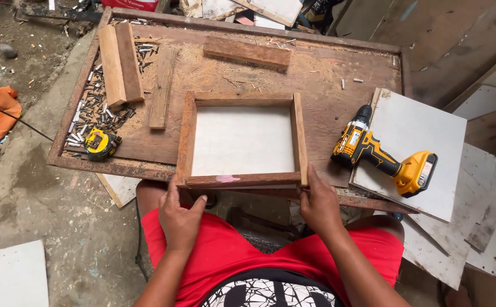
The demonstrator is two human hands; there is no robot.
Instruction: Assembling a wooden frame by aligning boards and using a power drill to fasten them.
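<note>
Far left of the hands lie one yellow tape measure (100,143), a scatter of screws (91,108), and four loose wooden strips (120,62). One square wooden frame (242,140) with a white panel rests on the table (327,113) just ahead. The left hand (180,219), fingers curled, grips its near left corner; the right hand (319,202) pinches the near right corner. One yellow drill (384,159) lies right. The frame's near underside is probably hidden.
</note>
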